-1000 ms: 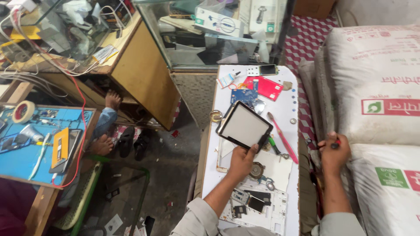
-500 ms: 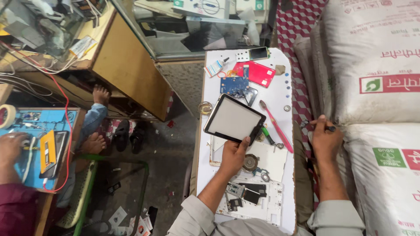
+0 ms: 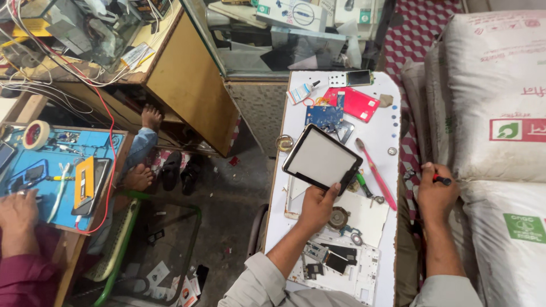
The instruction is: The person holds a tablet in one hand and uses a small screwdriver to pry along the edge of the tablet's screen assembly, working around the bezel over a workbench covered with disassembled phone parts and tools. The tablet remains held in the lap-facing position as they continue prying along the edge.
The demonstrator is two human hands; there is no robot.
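My left hand (image 3: 318, 204) grips the near edge of a black-framed tablet screen panel (image 3: 322, 157) and holds it tilted above a narrow white work table (image 3: 296, 122). My right hand (image 3: 437, 192) is off the table's right edge, against the white sacks, closed around a small tool with a red and black handle (image 3: 441, 180). Under the panel lie a pink-handled tool (image 3: 375, 173), a round metal part (image 3: 339, 217) and an opened white tablet shell with circuit parts (image 3: 335, 261).
A red case (image 3: 354, 103), blue circuit board (image 3: 323, 116), glue tube (image 3: 300, 92) and small phone (image 3: 358, 77) lie at the table's far end. Stacked white sacks (image 3: 495, 119) stand right. Another person's hand (image 3: 17, 213) works at a blue mat bench (image 3: 57, 170) on the left; bare feet (image 3: 139, 176) and sandals lie between.
The view has shifted so the table sits further right and lower. My left hand keeps holding the panel; my right hand stays by the sacks with the tool. Another person's hand has come into view at left.
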